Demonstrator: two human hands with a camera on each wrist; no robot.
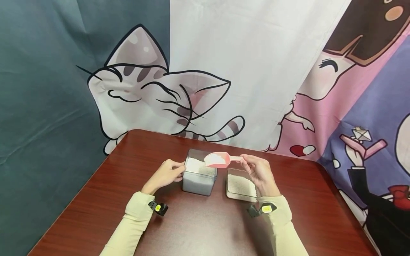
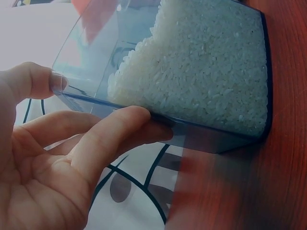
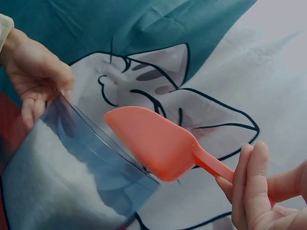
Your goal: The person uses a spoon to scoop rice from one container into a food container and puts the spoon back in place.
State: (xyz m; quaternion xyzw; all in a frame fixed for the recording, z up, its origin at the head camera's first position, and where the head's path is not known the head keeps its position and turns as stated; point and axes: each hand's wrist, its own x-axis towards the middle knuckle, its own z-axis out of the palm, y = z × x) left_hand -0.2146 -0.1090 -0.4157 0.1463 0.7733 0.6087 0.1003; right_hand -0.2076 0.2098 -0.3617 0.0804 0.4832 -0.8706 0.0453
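A pink scoop (image 1: pixel 221 161) with white rice in it is held level by its handle in my right hand (image 1: pixel 258 174). Its bowl hangs over the right part of a tall clear bluish container (image 1: pixel 198 183), which holds rice sloping up one side. At that container's left wall is my left hand (image 1: pixel 164 176); in the left wrist view its thumb (image 2: pixel 36 82) is at the rim and its fingers (image 2: pixel 112 136) lie along the outer wall. The right wrist view shows the underside of the scoop (image 3: pixel 153 143) above the container's rim, its contents hidden there.
To the right, partly behind my right hand, stands a lower clear container (image 1: pixel 241 188) of rice. Both containers are on a reddish-brown table (image 1: pixel 205 227). A cloth printed with a cartoon cat (image 1: pixel 137 92) hangs behind the table's far edge.
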